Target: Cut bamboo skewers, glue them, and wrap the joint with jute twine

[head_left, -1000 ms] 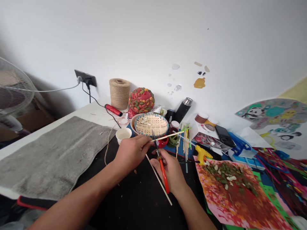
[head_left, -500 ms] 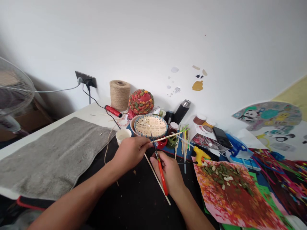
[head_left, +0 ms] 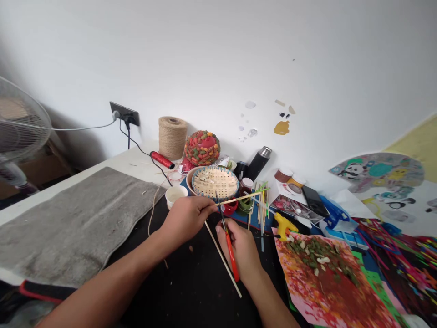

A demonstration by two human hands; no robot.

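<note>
One thin stick (head_left: pixel 236 198), crossed by scissors (head_left: pixel 230 250), runs rightward from in front of a woven basket (head_left: pixel 216 180)
Left hand (head_left: pixel 187 216) pinches the stick's left end before the basket; right hand (head_left: pixel 244 248), nearer the wearer than the basket, is clamped on the scissors; neither grip has changed, so the stick seems uncut

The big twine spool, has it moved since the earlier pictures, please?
No. The twine spool keeps its place to the right of the wall socket; both shift slightly together in the picture, which suggests camera movement.
</note>
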